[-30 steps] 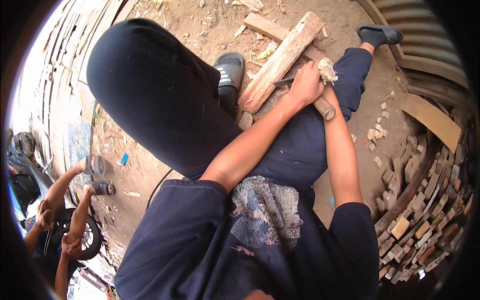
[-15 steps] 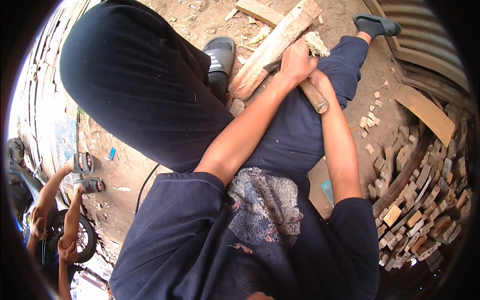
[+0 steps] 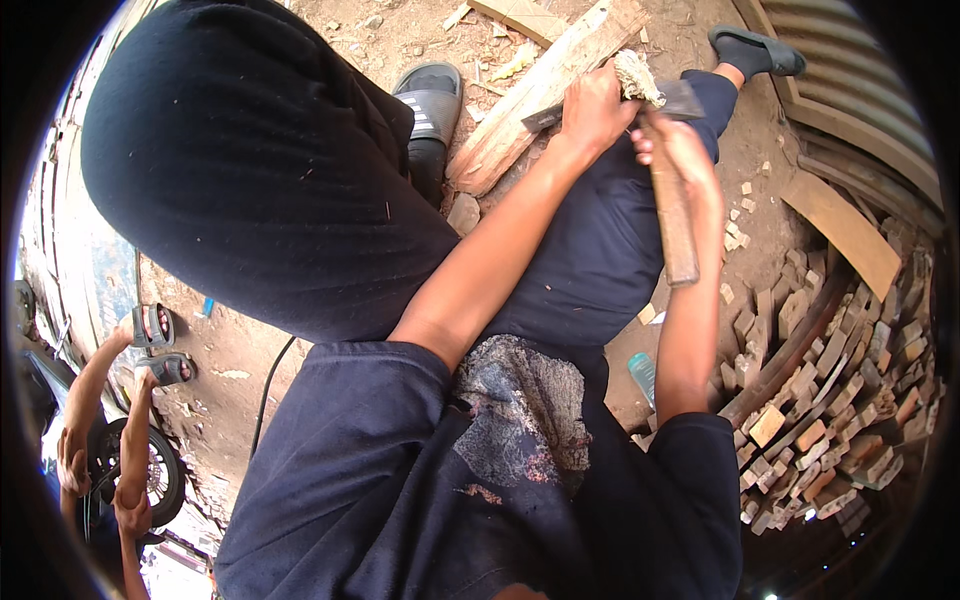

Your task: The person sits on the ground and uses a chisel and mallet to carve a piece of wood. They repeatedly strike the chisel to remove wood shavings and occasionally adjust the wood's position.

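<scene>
My left hand (image 3: 592, 108) is closed round something with a pale, frayed, fibrous end (image 3: 637, 78) that sticks out above the fist. A dark metal edge shows on the fist's other side, by the timber; whether it belongs to the same thing I cannot tell. My right hand (image 3: 684, 158), slightly blurred, grips a wooden-handled tool (image 3: 676, 235) near its dark metal head (image 3: 681, 101). The handle's free end points back toward my body. Both hands are over my outstretched right leg, beside a rough squared timber (image 3: 515, 125) on the ground.
Another wood piece (image 3: 520, 18) lies beyond the timber. At the right are a large pile of wood offcuts (image 3: 830, 400), a thin curved board (image 3: 843, 232) and corrugated sheeting (image 3: 835, 60). A clear greenish container (image 3: 642, 375) lies near my right arm. Another person's arms (image 3: 130, 470) and a motorbike wheel (image 3: 160, 470) are at lower left.
My right hand has swung right, away from my left fist, bringing the wooden-handled tool out with its dark head now visible. My left hand has stayed nearly still.
</scene>
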The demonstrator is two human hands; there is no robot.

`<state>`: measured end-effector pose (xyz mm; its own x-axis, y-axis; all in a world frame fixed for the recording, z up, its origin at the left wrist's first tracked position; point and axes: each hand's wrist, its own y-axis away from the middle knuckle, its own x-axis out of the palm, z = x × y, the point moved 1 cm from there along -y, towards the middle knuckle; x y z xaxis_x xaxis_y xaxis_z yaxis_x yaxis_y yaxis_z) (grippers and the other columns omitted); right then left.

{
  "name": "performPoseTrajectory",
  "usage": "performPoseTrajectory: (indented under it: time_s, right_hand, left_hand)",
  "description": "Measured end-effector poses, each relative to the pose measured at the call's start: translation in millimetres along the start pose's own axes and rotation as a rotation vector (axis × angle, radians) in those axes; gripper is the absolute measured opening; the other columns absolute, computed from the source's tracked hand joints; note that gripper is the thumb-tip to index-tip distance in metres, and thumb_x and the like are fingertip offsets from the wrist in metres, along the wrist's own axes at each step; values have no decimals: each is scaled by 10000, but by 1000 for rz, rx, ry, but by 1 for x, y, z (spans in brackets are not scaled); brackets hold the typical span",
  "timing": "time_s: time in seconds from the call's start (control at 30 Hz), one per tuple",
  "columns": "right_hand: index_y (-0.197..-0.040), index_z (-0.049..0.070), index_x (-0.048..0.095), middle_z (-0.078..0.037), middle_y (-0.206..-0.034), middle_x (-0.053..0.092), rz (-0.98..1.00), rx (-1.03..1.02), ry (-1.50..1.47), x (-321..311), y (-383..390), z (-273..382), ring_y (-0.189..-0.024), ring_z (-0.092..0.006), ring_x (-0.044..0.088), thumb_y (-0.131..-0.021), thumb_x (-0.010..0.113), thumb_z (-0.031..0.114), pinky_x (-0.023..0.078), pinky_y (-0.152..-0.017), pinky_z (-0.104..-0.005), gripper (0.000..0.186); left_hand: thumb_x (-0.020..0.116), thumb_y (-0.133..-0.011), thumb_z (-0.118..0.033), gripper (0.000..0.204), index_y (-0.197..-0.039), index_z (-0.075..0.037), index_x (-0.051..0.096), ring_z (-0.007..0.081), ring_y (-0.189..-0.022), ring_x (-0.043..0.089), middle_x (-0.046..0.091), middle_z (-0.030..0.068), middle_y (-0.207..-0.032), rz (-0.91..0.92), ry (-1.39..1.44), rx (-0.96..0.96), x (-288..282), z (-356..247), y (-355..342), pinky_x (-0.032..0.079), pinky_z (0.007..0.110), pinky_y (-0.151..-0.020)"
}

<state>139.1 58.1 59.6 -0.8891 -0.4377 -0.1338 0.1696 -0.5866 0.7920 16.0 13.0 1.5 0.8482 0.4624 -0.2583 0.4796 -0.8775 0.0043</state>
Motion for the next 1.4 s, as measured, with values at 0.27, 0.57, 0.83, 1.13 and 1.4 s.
performPoseTrajectory:
  time_s: [0.27, 0.57, 0.83, 1.13, 1.4]
  right_hand:
    - [-862, 7, 517, -66, -722, 552, -123, -401, -56, 7, 74, 87, -532, -74, 453, -954, 535, 315, 404, -449, -215, 321]
    - [-790, 9, 521, -45, -677, 540, -11, -235, 239, 23, 75, 91, -506, -84, 474, -942, 545, 332, 410, -432, -234, 358]
    - [-751, 24, 527, -29, -591, 506, 16, -187, 371, 25, 78, 99, -465, -91, 477, -947, 519, 367, 403, -427, -229, 395]
    - [-776, -1, 517, -39, -671, 523, 37, -188, 499, 33, 60, 97, -502, -83, 471, -938, 537, 336, 424, -432, -233, 375]
    - [-787, 27, 536, -27, -679, 541, -16, -304, 361, 18, 52, 114, -512, -71, 479, -935, 540, 361, 412, -461, -214, 365]
  left_hand:
    - [728, -686, -148, 248, -852, 23, 662, 371, -685, 641, 652, 209, -738, -145, 64, 57, 6, 7, -1, 517, 426, -639]
    - [761, -675, -165, 326, -879, 28, 595, 394, -733, 643, 646, 226, -760, -50, -3, -70, -3, 1, -11, 523, 450, -672]
    - [718, -692, -135, 233, -842, 23, 636, 370, -687, 646, 642, 208, -697, -60, -25, -3, 0, 7, -10, 525, 428, -648]
    - [721, -703, -165, 252, -849, 28, 652, 372, -697, 648, 648, 220, -721, -79, 11, -80, -1, 4, -11, 523, 421, -663]
    - [739, -736, -219, 329, -862, 53, 603, 392, -761, 654, 650, 242, -756, 49, -50, -175, -1, 7, -25, 530, 436, -697]
